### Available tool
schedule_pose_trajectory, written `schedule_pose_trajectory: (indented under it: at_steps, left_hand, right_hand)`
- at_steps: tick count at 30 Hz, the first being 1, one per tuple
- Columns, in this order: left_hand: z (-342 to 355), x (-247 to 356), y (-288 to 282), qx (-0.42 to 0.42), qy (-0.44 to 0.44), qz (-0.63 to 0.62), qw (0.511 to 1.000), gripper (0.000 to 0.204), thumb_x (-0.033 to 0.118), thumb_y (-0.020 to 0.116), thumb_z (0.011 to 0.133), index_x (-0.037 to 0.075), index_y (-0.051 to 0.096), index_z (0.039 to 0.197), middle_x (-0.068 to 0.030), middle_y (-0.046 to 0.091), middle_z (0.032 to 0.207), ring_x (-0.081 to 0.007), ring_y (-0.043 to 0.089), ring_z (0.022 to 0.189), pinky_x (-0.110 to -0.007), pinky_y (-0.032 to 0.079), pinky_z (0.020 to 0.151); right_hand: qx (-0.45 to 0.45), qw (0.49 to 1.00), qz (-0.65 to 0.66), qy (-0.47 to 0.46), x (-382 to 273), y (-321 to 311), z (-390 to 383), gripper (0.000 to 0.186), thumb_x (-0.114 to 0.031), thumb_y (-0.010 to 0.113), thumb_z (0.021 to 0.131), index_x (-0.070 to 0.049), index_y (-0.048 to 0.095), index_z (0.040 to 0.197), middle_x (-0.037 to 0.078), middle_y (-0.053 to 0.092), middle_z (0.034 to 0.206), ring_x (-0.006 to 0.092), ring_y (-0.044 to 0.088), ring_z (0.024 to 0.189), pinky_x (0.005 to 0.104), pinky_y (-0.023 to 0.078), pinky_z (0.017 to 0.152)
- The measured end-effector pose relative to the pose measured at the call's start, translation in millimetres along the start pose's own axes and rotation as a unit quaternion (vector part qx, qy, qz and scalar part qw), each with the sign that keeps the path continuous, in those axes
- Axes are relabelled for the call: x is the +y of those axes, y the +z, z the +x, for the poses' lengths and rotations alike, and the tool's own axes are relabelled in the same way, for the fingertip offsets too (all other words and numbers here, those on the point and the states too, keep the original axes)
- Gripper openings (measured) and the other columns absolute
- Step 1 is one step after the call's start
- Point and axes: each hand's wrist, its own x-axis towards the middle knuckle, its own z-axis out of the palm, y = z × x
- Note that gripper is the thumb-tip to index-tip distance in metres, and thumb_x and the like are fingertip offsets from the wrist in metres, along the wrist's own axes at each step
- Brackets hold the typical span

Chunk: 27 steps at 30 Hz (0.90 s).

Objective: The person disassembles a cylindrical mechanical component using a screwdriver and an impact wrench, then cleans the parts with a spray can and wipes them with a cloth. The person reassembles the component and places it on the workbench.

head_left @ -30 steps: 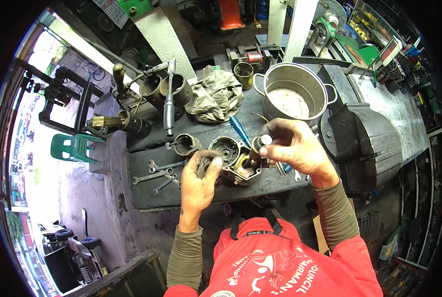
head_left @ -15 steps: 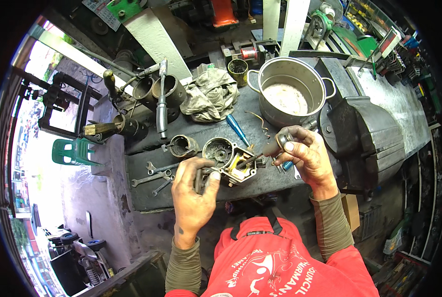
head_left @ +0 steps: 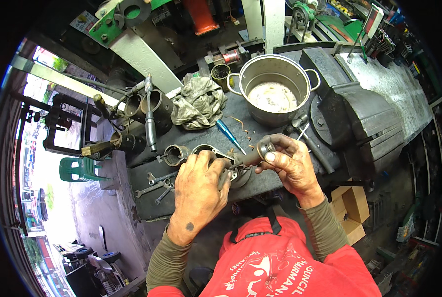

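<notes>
My left hand is wrapped over a cast metal housing on the workbench and hides most of it. In my right hand, thumb and fingers pinch a dark cylindrical metal shaft part with a shiny ring at its near end. The shaft's other end meets the housing beside my left fingertips; how deep it sits is hidden. A blue-handled screwdriver lies just beyond both hands. To the left of the housing stands a small metal cup, with several wrenches in front of it.
A large two-handled pot stands at the back, beside a crumpled grey rag. A hammer lies at right, near a large dark vise. Dark metal tubes hold tools at back left. An open cardboard box sits below the bench.
My left hand has moved right and closed over the housing, covering its opening. The shaft part in my right hand has come left against the housing. The view has shifted, showing the hammer more fully.
</notes>
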Motion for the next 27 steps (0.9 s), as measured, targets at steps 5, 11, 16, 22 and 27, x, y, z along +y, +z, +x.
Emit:
schedule_pose_trajectory:
  at_steps: [5, 11, 16, 22, 27]
  left_hand:
    - [-4, 14, -18, 0.049, -0.017, -0.013, 0.999, 0.022, 0.014, 0.077, 0.087, 0.007, 0.075, 0.108, -0.0123, 0.064, 0.109, -0.0325, 0.062, 0.099, -0.044, 0.051, 0.088]
    - [-35, 60, 16, -0.02, -0.006, -0.247, 0.969, 0.02, 0.016, 0.075, 0.091, 0.002, 0.071, 0.105, -0.0169, 0.068, 0.102, -0.0367, 0.069, 0.098, -0.044, 0.055, 0.09]
    - [-3, 78, 155, -0.1, -0.15, -0.321, 0.93, 0.029, 0.024, 0.073, 0.094, 0.0, 0.073, 0.11, -0.0216, 0.069, 0.106, -0.0417, 0.069, 0.101, -0.048, 0.055, 0.088]
    - [50, 54, 243, -0.052, -0.255, -0.202, 0.944, 0.04, 0.03, 0.073, 0.093, -0.003, 0.071, 0.116, -0.0256, 0.068, 0.113, -0.0448, 0.067, 0.108, -0.052, 0.052, 0.094]
    - [84, 43, 258, -0.042, -0.289, -0.17, 0.941, 0.041, 0.029, 0.074, 0.091, -0.005, 0.074, 0.115, -0.0304, 0.073, 0.115, -0.0456, 0.07, 0.112, -0.05, 0.054, 0.098]
  right_hand:
    - [0.002, 0.992, 0.107, -0.066, -22, -32, -13, 0.042, -0.016, 0.071, 0.095, 0.011, 0.063, 0.126, 0.026, 0.073, 0.114, 0.036, 0.077, 0.103, 0.0424, 0.067, 0.083]
    - [0.108, 0.979, 0.155, -0.08, -20, -109, -49, 0.041, -0.025, 0.06, 0.103, 0.007, 0.066, 0.128, 0.018, 0.074, 0.121, 0.028, 0.076, 0.104, 0.0392, 0.066, 0.081]
    - [0.13, 0.958, 0.253, -0.03, 3, -127, -82, 0.041, -0.026, 0.057, 0.105, 0.006, 0.068, 0.128, 0.017, 0.074, 0.118, 0.0281, 0.074, 0.103, 0.0386, 0.065, 0.084]
    - [0.135, 0.98, 0.08, -0.12, -4, -107, -105, 0.037, -0.012, 0.065, 0.102, 0.007, 0.066, 0.133, 0.024, 0.076, 0.114, 0.0312, 0.076, 0.105, 0.0387, 0.066, 0.085]
    - [0.103, 0.982, 0.091, -0.126, -14, -112, -107, 0.037, -0.013, 0.066, 0.103, 0.008, 0.065, 0.134, 0.023, 0.074, 0.122, 0.0319, 0.075, 0.108, 0.0396, 0.066, 0.087]
